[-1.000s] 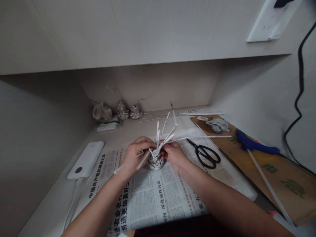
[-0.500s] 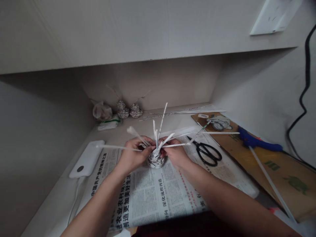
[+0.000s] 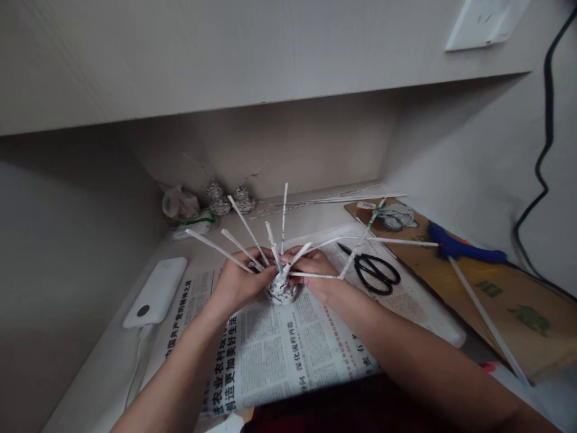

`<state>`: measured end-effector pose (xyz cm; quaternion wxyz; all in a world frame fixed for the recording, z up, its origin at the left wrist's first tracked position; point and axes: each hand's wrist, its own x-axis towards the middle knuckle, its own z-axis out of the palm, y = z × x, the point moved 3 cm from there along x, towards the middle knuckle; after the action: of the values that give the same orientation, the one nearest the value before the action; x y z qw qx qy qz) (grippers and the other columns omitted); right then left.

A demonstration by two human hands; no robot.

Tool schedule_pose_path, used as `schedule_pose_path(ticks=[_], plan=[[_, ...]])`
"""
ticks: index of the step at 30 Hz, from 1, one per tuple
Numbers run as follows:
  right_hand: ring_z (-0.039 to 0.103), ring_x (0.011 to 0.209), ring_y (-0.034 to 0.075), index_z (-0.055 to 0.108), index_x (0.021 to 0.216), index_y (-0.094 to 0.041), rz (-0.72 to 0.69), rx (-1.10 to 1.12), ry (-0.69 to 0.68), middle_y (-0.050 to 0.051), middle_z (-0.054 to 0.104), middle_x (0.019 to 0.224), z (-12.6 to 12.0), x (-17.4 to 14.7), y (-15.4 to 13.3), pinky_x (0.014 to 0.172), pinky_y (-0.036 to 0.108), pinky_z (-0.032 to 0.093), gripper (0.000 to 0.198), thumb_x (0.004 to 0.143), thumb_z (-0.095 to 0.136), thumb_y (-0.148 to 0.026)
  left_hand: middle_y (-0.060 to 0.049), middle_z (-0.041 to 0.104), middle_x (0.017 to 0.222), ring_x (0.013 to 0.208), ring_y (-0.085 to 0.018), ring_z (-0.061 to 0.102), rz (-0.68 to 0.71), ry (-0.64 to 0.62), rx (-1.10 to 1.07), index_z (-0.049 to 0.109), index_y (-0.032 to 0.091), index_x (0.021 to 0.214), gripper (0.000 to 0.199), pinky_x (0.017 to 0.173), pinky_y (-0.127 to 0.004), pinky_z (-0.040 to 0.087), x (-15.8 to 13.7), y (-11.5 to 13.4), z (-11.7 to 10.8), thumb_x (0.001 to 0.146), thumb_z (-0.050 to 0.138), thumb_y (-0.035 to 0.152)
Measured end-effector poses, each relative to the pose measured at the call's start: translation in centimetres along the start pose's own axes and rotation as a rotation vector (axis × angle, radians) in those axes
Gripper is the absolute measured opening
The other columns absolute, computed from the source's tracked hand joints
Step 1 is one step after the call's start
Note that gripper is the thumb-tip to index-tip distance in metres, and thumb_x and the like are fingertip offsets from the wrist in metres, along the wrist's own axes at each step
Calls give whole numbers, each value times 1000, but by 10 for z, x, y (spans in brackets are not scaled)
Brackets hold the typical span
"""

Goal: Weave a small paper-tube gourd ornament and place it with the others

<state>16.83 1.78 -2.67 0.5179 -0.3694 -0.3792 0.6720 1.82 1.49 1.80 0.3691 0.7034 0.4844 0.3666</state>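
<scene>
A small woven paper gourd shape (image 3: 282, 293), made of rolled newsprint strips, stands on a spread newspaper (image 3: 288, 355). Several stiff paper sticks (image 3: 283, 219) fan up and outward from its top. My left hand (image 3: 243, 278) closes on its left side, thumb and fingers at the base of the sticks. From the right, my right hand (image 3: 317, 270) grips the neck of the weaving, its fingertips partly hidden behind the sticks. One bent paper strip (image 3: 358, 249) runs out past my right hand and angles up to the right.
Black scissors (image 3: 376, 272) lie right of my hands. Beyond are a blue glue gun (image 3: 469, 246) on cardboard (image 3: 500, 300) and a crumpled bundle (image 3: 399, 216). Two finished woven gourds (image 3: 219, 199), a plastic bag (image 3: 180, 203) and loose paper sticks (image 3: 324, 200) sit at the back. A white power bank (image 3: 155, 293) lies left.
The sticks on the left have shifted, now fanned more upright and apart. The bent strip on the right has swung into a steeper angle. Both hands stay at the weaving; the view has moved slightly.
</scene>
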Motion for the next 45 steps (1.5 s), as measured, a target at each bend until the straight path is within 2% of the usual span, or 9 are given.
schedule_pose_path(ticks=[7,16,20,23,26,31,35,38,45], plan=[[53,43,9,71,68,-15,-65,-70,-30,0,65,56,5,-2,-5,41,20,42,25,61,78,-38,-5,71,74,66,-18,63,26,49,111,70,18,82,13,63,-29,47,-1,-1,1,71,64,21],[60,58,13,66,82,-19,-159,-55,26,0,68,73,7,-3,-6,49,24,49,25,63,76,-31,-5,72,76,66,-17,63,86,177,163,70,16,76,9,63,-26,46,0,1,-3,74,61,20],[60,63,12,62,80,-19,-231,-246,27,0,66,73,8,-7,-4,55,22,48,17,67,71,-22,-3,71,72,65,-17,63,77,251,176,69,17,75,9,61,-25,46,2,-7,-6,73,61,21],[60,66,12,61,81,-18,-292,-391,13,0,66,74,9,-11,-4,59,22,47,14,71,69,-25,-3,71,74,67,-18,64,72,292,241,68,17,75,9,62,-25,46,2,-10,-8,73,60,21],[57,60,11,60,74,-18,-318,-440,87,-1,63,67,6,-13,-4,55,22,44,14,75,67,-29,-2,71,74,66,-17,64,64,299,232,69,17,75,11,62,-25,47,2,-9,-7,73,59,21],[58,61,11,62,75,-18,-403,-502,136,-1,64,68,3,-13,-5,56,22,44,6,76,64,-24,0,70,68,62,-16,62,25,297,162,69,17,72,10,60,-24,46,1,-8,-6,73,60,21],[55,52,10,58,74,-19,-262,-402,144,-3,61,60,2,-7,-1,48,21,45,7,76,62,-24,-2,71,73,66,-17,62,18,278,99,70,16,77,12,63,-26,47,3,-11,-7,74,63,25],[57,50,11,61,80,-19,-154,-288,126,-2,62,63,3,-4,3,44,21,48,6,75,61,-23,-3,70,78,72,-17,63,55,234,55,69,16,81,13,68,-27,48,5,-13,-6,75,63,26],[59,51,10,63,87,-20,-170,-300,86,-3,64,63,5,-4,6,49,22,52,11,77,59,-21,-3,67,75,68,-16,62,39,93,8,65,16,84,15,63,-26,48,7,-14,-3,79,60,29]])
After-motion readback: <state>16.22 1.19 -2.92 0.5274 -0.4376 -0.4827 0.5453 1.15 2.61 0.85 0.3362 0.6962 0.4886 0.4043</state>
